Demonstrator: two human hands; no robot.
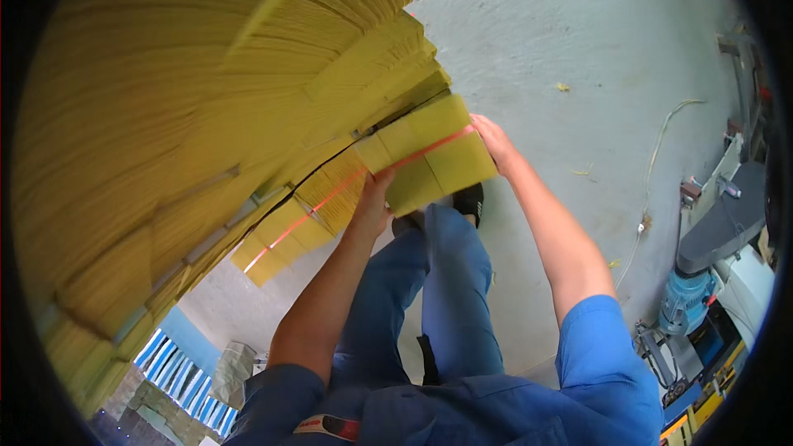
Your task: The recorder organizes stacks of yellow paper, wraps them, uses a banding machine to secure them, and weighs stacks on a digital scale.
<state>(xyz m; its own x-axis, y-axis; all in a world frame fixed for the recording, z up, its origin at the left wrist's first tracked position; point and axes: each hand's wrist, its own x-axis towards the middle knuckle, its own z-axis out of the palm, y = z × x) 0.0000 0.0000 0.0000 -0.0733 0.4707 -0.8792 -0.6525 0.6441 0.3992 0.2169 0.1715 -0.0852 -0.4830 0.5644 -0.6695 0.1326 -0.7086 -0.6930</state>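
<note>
Between my two hands is a yellow block-shaped bundle (421, 177) with a reddish-pink strap across its top. My left hand (376, 198) grips its near left side, thumb up near the strap. My right hand (493, 140) wraps round its right end, where the strap goes over the edge. The fingers under the bundle are hidden. Just left of it, another strapped yellow bundle (281, 239) lies against a tall yellow stack (206, 107) of thin layered sheets. What the held bundle rests on, if anything, cannot be seen.
My feet in dark shoes (469, 202) stand on the grey floor (562, 25) below the bundle. A pale cord (658, 149) runs along the floor at the right. Beyond it stands a machine with a blue motor (686, 301). Blue-and-white striped material (183, 380) lies at the lower left.
</note>
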